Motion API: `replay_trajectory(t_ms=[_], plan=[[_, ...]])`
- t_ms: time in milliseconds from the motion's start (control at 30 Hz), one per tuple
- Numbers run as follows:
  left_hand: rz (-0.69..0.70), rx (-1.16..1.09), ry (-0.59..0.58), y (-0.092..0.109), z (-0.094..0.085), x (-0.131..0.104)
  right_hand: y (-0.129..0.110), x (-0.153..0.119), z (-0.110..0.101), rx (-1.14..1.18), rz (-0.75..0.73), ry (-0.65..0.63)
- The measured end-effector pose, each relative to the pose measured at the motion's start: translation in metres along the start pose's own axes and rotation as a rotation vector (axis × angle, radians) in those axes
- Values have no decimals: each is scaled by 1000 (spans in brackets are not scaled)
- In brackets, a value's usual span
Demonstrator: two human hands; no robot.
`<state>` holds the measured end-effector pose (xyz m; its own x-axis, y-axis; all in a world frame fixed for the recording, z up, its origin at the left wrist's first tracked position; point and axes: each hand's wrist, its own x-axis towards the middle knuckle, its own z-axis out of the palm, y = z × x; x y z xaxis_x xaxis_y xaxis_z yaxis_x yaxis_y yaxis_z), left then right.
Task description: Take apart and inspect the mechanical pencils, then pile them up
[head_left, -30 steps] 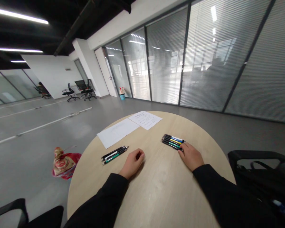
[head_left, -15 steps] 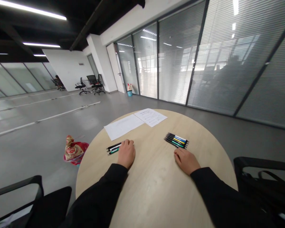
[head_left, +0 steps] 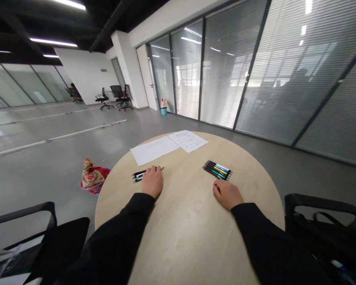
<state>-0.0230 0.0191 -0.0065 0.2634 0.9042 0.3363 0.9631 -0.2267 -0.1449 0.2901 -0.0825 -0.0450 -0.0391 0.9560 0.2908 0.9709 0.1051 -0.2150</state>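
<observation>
My left hand [head_left: 152, 182] lies over a few pens [head_left: 139, 175] on the left of the round table [head_left: 184, 213], fingers bent and covering their right parts. Whether it grips one is hidden. One pen tip shows past its fingertips. On the right, my right hand [head_left: 228, 194] rests on the tabletop with its fingers curled in, just below a row of several pens [head_left: 216, 170] with black, white, blue, yellow and green parts. What its fingers may hold is too small to make out.
Two paper sheets [head_left: 188, 141] lie at the table's far side. Black chairs stand at the left [head_left: 62, 245] and right [head_left: 326, 221]. A bin with a red and tan bag [head_left: 92, 176] is on the floor at the left. Glass partitions stand behind.
The camera view has tilted and shifted slightly. My left hand has shifted a little over the pens, and a pen tip now shows beyond its fingers. My right hand remains below its row.
</observation>
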Motion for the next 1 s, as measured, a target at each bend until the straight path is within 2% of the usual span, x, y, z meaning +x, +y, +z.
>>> replay_trajectory(t_ms=[700, 867, 1000], plan=[[7, -100, -9, -5, 9, 5, -4, 2, -1, -36, -2, 10], [35, -243, -44, -6, 8, 4, -3, 4, -3, -45, -38, 11], [45, -465, -60, 2, 4, 3, -2, 6, -5, -20, -20, 0]])
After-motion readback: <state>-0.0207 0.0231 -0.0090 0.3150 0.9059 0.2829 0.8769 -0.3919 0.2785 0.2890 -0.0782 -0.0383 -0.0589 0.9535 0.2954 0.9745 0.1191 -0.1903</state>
